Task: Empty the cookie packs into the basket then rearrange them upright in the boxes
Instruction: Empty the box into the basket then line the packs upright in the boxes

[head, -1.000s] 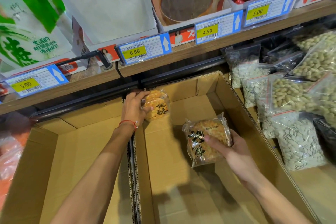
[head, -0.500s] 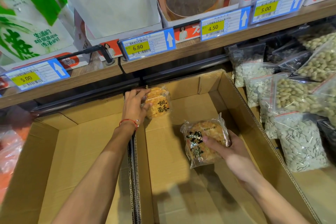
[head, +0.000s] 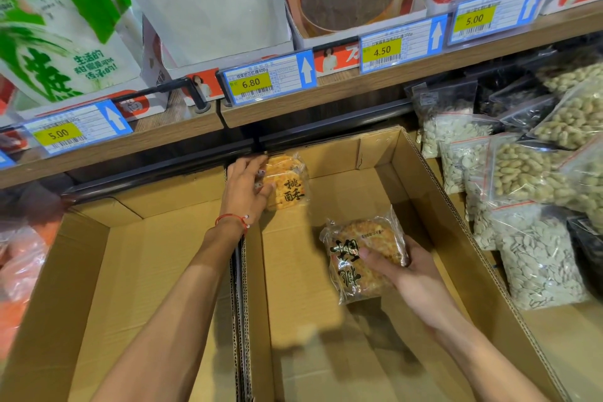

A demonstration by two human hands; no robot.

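Fingers [head: 249, 162] of L hand [head: 243, 188] are curling loosely round the left edge of a pack [head: 287, 184], holding it upright at the back-left corner of the R box [head: 421, 173]. L box [head: 98, 271] is touching it alongside. R hand [head: 417, 274] is gripping a 2nd pack [head: 352, 274] mid-box, tilted, w/ thumb across its front. Seed bags [head: 538, 258] are lying further right.

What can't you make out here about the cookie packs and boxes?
Head view:
Upright cookie pack: left edge covered by the left hand.
Second cookie pack: lower right corner covered by the right hand.
Right box and left box: near ends cut off by the bottom edge.
Price tag small print: too small.
Basket: not in view.
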